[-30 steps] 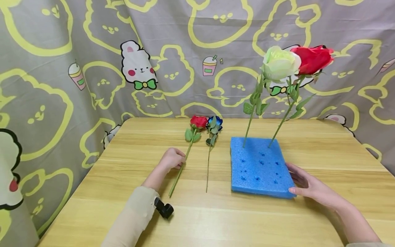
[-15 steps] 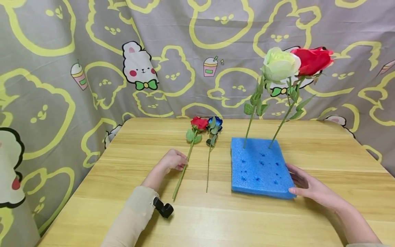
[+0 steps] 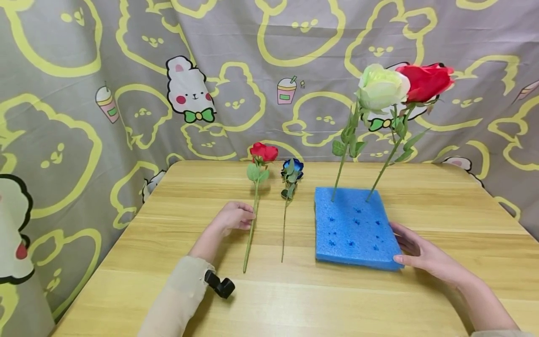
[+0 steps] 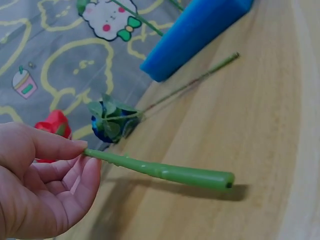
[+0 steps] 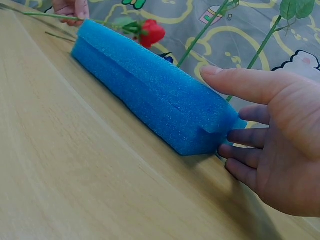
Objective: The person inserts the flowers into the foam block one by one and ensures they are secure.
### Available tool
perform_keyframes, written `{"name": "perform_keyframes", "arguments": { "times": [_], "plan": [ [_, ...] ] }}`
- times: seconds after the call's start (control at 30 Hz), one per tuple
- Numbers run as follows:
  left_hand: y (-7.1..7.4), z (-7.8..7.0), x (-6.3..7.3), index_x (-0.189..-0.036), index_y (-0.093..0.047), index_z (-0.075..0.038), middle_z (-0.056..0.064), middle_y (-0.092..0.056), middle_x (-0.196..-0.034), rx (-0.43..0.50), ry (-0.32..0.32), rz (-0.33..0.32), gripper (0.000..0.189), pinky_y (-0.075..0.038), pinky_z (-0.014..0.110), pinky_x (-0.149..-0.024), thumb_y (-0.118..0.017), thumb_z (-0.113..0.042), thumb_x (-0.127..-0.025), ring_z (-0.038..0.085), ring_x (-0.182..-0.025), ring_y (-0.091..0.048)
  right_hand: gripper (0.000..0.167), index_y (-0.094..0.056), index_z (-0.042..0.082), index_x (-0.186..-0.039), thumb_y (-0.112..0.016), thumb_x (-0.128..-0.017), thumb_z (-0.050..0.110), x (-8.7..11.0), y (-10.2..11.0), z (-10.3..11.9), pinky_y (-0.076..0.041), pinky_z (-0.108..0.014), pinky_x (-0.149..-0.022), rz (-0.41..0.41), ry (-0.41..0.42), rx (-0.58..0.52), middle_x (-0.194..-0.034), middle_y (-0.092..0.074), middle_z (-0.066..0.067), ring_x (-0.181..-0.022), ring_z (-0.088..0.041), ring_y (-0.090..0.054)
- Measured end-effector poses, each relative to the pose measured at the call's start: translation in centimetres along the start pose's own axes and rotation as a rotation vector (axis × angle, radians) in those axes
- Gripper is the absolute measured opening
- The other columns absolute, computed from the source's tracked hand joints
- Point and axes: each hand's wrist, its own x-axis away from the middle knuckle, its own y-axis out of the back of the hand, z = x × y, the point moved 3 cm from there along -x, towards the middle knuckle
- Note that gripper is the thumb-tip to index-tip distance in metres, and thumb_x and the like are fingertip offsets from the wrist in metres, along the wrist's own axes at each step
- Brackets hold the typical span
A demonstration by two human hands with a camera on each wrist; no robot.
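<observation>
My left hand pinches the green stem of a red rose between thumb and fingertips. In the left wrist view the stem points away from the hand above its shadow on the wood. To its right lies a blue rose with a thin stem. My right hand rests at the near right corner of a blue foam block, thumb at the top edge and nearly straight fingers against the side. A pale green rose and a larger red rose stand in the block.
Several small holes dot the block's top. The wooden table reaches back to a grey curtain with yellow cartoon outlines. A black device is on the left wrist.
The red rose in my left hand has lifted at its flower end, which swung up and slightly left, while the stem's lower end shifted right. My right hand and the foam block stay put.
</observation>
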Motion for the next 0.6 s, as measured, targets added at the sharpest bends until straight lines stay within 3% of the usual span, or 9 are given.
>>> {"name": "perform_keyframes", "arguments": {
  "times": [0.33, 0.6],
  "plan": [
    [-0.2, -1.3, 1.0, -0.098, -0.054, 0.008, 0.007, -0.055, -0.078, 0.062, -0.054, 0.026, 0.012, -0.053, 0.025, -0.062, -0.057, 0.005, -0.086, 0.014, -0.064, -0.055, 0.069, -0.008, -0.011, -0.143, -0.053, -0.090, -0.005, 0.0, -0.1, 0.1, -0.034, -0.007, -0.090, 0.008, -0.015, -0.006, -0.140, -0.011, -0.042, -0.117, 0.016, -0.032],
    [-0.8, -2.7, 1.6, -0.097, -0.054, 0.010, 0.007, -0.057, -0.079, 0.104, -0.171, 0.043, 0.012, -0.054, 0.027, -0.067, -0.056, 0.007, -0.085, 0.013, -0.067, -0.057, 0.069, -0.008, -0.011, -0.143, -0.053, -0.090, -0.005, 0.0, 0.0, 0.1, -0.034, -0.007, -0.090, 0.009, -0.014, -0.008, -0.140, -0.010, -0.042, -0.117, 0.016, -0.032]
  ]
}}
